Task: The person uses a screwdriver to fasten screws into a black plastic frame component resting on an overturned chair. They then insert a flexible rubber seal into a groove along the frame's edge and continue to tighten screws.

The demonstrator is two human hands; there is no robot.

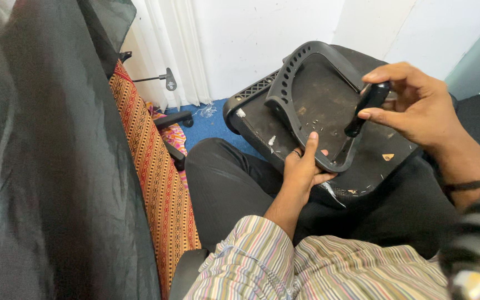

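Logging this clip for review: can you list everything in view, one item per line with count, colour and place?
Chair seat base: one, black, scuffed underside up, resting on the person's lap.
Plastic frame piece: one, dark grey, with slotted holes, lying on the seat base.
Tool handle: one, black, standing on the frame's right edge.
Patterned cloth: one, orange and red, left of the lap.
Dark sheer fabric: one, black, far left.
Curtain: one, white, at the back.
Floor: blue, by the wall.
Trousers: black.
Shirt: striped, bottom edge.
Left hand: grips the frame's near edge.
Right hand: closed on the tool handle, a dark band at the wrist.
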